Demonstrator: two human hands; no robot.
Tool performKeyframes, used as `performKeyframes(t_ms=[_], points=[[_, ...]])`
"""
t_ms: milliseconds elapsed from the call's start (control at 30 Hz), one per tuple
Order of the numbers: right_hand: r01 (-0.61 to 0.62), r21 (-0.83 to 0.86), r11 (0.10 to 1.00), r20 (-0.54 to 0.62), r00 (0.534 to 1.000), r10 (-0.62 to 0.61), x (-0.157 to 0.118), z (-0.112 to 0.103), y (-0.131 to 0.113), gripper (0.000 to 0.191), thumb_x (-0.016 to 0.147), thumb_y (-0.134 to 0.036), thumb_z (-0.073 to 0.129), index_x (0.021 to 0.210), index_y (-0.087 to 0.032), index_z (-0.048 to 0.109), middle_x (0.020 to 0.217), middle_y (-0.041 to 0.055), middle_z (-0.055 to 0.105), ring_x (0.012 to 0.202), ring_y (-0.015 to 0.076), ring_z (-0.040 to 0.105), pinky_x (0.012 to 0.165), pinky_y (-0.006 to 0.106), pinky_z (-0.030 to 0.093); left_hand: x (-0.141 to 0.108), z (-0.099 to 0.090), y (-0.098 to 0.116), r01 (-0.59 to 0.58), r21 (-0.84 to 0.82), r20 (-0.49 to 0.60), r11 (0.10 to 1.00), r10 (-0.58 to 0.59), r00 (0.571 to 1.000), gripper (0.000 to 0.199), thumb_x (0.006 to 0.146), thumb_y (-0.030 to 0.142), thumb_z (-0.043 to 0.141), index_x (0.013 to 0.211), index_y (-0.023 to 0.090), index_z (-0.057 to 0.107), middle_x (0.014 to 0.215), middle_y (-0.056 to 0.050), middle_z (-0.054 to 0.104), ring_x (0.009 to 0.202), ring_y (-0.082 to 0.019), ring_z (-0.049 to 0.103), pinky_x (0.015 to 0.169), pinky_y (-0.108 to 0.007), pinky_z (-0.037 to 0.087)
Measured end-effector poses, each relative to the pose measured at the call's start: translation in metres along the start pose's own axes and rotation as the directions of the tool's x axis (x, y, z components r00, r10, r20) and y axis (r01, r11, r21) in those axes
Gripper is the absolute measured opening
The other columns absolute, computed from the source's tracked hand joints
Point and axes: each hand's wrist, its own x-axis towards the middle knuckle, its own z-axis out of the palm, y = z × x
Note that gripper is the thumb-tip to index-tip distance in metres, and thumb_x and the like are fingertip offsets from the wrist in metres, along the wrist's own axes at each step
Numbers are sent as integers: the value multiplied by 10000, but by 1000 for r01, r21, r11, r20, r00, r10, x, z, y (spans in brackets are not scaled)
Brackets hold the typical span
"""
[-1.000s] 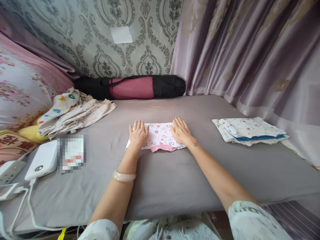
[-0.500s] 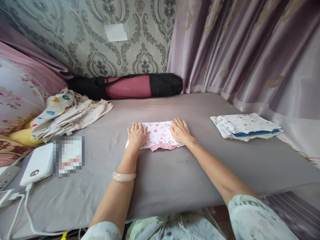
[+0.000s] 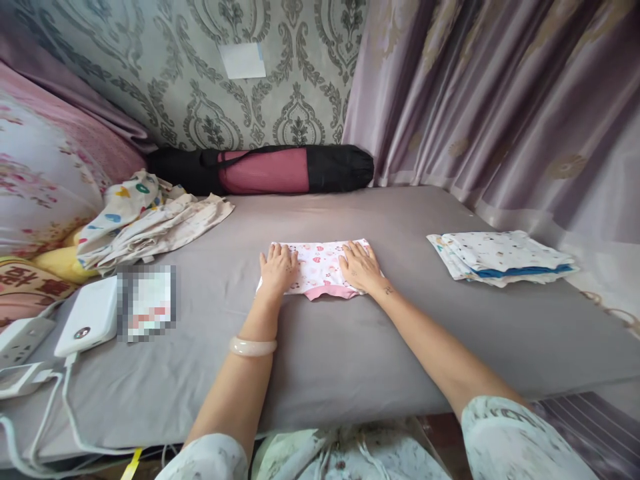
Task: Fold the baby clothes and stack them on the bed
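A small white garment (image 3: 319, 265) with pink and red prints and a pink curved edge lies folded flat on the grey sheet (image 3: 340, 360). On its left part rests my left hand (image 3: 279, 268), palm down with the fingers spread; a pale bangle circles that wrist. My right hand (image 3: 361, 267) lies flat over the right part of the garment, fingers apart. Neither hand grips anything. Between the hands the printed middle of the cloth shows.
Folded clothes (image 3: 505, 255) are stacked at the right. Crumpled clothes (image 3: 150, 220) lie at the left, near a white power bank (image 3: 89, 317) with cables, a power strip (image 3: 25, 340) and a blurred item (image 3: 149, 303). A long black and red bag (image 3: 270, 170) lies along the wall.
The camera view has shifted slightly, moving the surroundings a little to the right. My right hand has shifted slightly inward on the garment; my left hand stays on its left part.
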Motion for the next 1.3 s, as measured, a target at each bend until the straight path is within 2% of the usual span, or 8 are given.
performKeyframes(t_ms=[200,367,500,667,800,967,1100,1300], points=[[2,43,999,36,999,-4,9,-15,-17,578,992,-378,219,1483,-98,340,1562,142,282,1445,270,209,1168,488,98,0,-4,-1,10,-7,-1,1000,-10,1000,501,976,323,229,1385,129,443,1505,-159,391,1431,-285,278,1145,-552,220],[30,79,996,76,996,-36,12,-6,-39,581,994,-399,206,1486,-123,343,1566,135,274,1446,268,211,1165,478,116,0,-1,-2,-7,-3,5,1000,7,1000,474,959,256,244,1364,135,458,1499,-160,399,1433,-283,275,1135,-560,238],[22,75,997,81,996,-29,11,4,-39,578,994,-401,209,1488,-129,341,1566,139,272,1446,264,212,1164,474,108,1,0,-2,-3,-10,6,1000,3,1000,458,958,261,257,1350,142,464,1493,-167,405,1432,-278,280,1137,-550,239],[28,81,996,92,995,-35,12,-2,-38,572,990,-389,226,1480,-125,353,1564,147,274,1437,283,231,1158,495,118,2,-2,-4,12,-53,12,999,-11,1000,450,957,246,261,1344,149,470,1488,-149,419,1430,-273,285,1136,-541,250],[30,107,994,91,995,-40,16,-10,-57,573,990,-377,212,1473,-105,359,1571,157,250,1445,287,207,1157,512,107,4,-5,-6,10,-128,-18,992,-12,1000,444,946,214,276,1336,182,486,1455,-115,474,1413,-244,324,1127,-492,294],[59,173,983,75,994,-73,17,-3,-84,571,989,-382,228,1483,-116,330,1571,152,255,1448,276,194,1160,501,104,9,-8,-10,43,-240,-77,970,-64,995,451,929,176,293,1314,175,528,1366,-93,569,1295,-214,491,1084,-377,376],[53,164,985,73,995,-66,16,6,-87,563,992,-394,224,1485,-143,329,1569,144,264,1448,276,191,1157,520,89,11,-14,-14,93,-357,-90,929,-133,987,461,917,169,304,1303,146,556,1324,-98,604,1232,-210,551,1043,-319,416],[49,146,988,95,994,-63,18,2,-87,562,990,-382,232,1482,-131,332,1566,153,267,1442,284,202,1153,528,99,12,-23,-22,173,-525,-85,833,-253,964,454,883,170,342,1262,165,592,1299,-78,626,1223,-222,558,1031,-349,439]])
